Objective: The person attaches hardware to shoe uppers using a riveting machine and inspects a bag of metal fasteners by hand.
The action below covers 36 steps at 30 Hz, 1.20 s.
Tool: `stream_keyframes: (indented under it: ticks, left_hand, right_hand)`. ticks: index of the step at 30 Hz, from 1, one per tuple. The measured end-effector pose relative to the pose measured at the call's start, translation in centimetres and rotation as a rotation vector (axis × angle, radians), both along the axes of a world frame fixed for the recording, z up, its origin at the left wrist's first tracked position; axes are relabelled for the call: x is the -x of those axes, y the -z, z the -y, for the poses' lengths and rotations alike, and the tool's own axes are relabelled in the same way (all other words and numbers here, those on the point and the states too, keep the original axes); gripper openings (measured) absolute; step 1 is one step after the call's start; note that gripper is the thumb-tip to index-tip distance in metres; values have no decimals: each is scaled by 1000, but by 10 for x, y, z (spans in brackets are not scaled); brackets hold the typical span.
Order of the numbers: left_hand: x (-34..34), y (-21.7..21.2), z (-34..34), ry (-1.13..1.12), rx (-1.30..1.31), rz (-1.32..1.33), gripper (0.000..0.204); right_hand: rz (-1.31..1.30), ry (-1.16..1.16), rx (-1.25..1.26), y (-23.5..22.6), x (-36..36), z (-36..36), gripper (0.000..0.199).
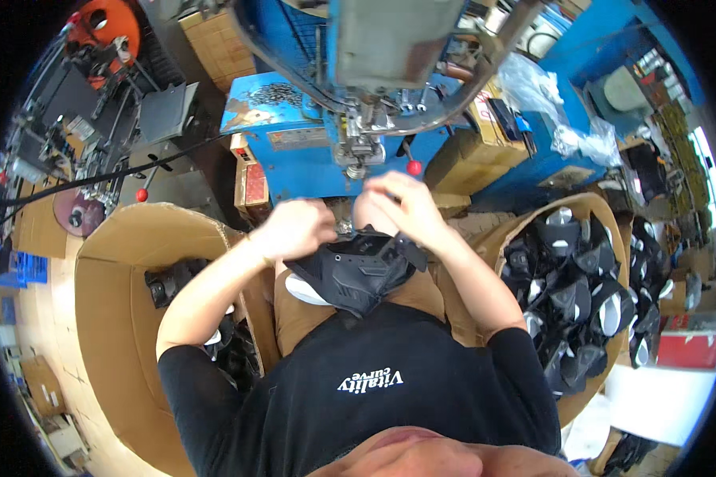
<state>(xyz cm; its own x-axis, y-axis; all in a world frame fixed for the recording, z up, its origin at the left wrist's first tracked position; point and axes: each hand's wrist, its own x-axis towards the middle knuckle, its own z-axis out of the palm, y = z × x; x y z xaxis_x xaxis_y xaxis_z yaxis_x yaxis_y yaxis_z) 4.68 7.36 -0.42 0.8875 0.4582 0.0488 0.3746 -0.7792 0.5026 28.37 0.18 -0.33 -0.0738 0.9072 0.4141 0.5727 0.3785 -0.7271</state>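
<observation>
A black shoe upper (362, 274) with metal eyelets along its edge and a white patch at its left side lies over my lap, under the head of a blue machine (361, 151). My left hand (298, 229), a little blurred, has curled fingers at the upper's left edge. Bent over the other edge is my right hand (406, 208), its fingers closed just below the machine's metal tool. Exactly where the fingertips press is hidden.
Cardboard boxes stand at my left (103, 318) and right (593, 205), both holding black shoe uppers. Red-knobbed levers (414, 167) jut near the machine. Loose small metal pieces (274, 95) lie on its blue top. More machinery (79, 119) stands far left.
</observation>
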Motion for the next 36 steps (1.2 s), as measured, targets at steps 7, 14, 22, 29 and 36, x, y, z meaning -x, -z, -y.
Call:
stream_keyframes:
  ticks: [7, 14, 22, 29, 36]
  left_hand:
    - [18, 55, -172, -722, -401, 329, 17]
    - [-11, 73, -197, -837, -386, 341, 13]
    - [-25, 67, -203, -878, -503, 237, 10]
    - [10, 84, -191, -820, -450, 601, 12]
    - [-63, -1, -63, -429, 484, 797, 10]
  right_hand:
    - [-95, -4, -44, 17, 33, 32, 13]
    - [-142, 81, 65, 15, 17, 48, 11]
    - [-71, 129, 100, 24, 13, 52, 10]
    - [-217, 211, 199, 26, -5, 53, 16]
    - [-193, 253, 199, 31, -16, 58, 15]
